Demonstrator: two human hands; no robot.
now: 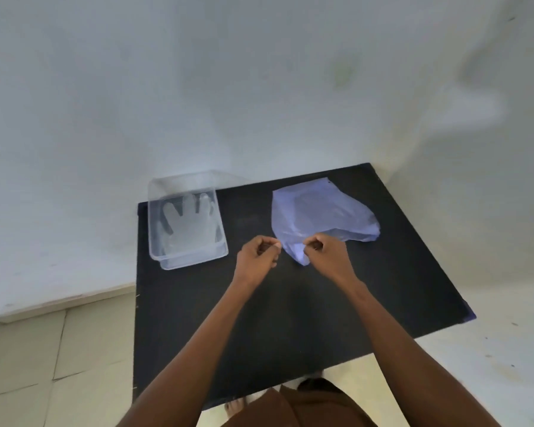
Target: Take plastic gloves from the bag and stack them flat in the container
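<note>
A pale lilac plastic bag (321,214) lies on the black table (290,303), right of centre. My right hand (324,251) pinches the bag's near edge with closed fingers. My left hand (258,257) is beside it, fingers closed in a pinch close to the same edge; I cannot tell whether it grips the bag. A clear rectangular container (187,220) stands at the table's left rear corner. Inside it a clear plastic glove (188,223) lies flat, fingers pointing away from me.
White walls close in behind the table and on its right. A low white ledge (53,272) runs along the left. Tiled floor shows left of the table and below it. The table's near edge is by my body.
</note>
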